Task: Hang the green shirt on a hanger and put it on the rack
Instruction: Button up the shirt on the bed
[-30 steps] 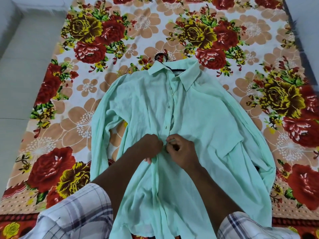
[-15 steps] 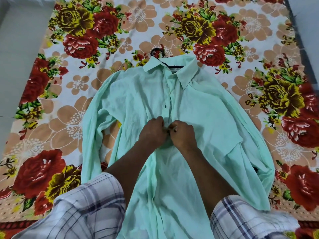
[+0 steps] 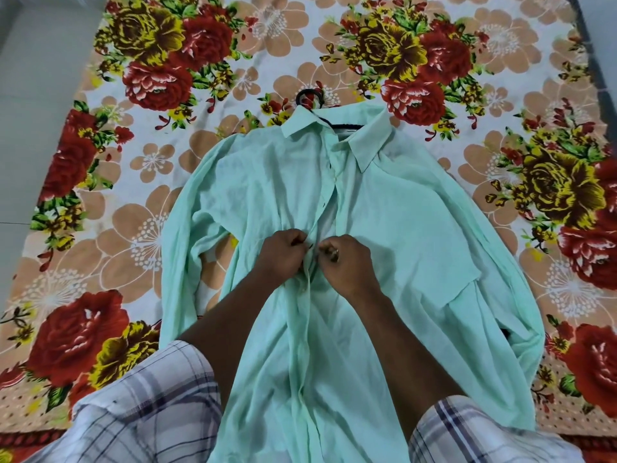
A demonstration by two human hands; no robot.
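Note:
The light green shirt [image 3: 400, 228] lies front-up on the flowered bed cover, collar at the far end. A black hanger [image 3: 310, 96] is inside it; only its hook and a short stretch of bar show above the collar. My left hand [image 3: 283, 253] pinches the left edge of the button placket at mid-chest. My right hand [image 3: 347, 262] pinches the right edge just beside it. The two hands nearly touch at the placket. The upper buttons look fastened; below my hands the front hangs loose toward me.
The flowered bed cover [image 3: 150, 228] spreads all around the shirt. Pale floor [image 3: 30, 128] lies along the left side, and a dark edge [image 3: 594, 61] runs down the far right. My checked sleeves fill the bottom corners. No rack is in view.
Both hands have moved up the placket, away from me, and stay pinched on its two edges. The view has shifted slightly nearer to the shirt.

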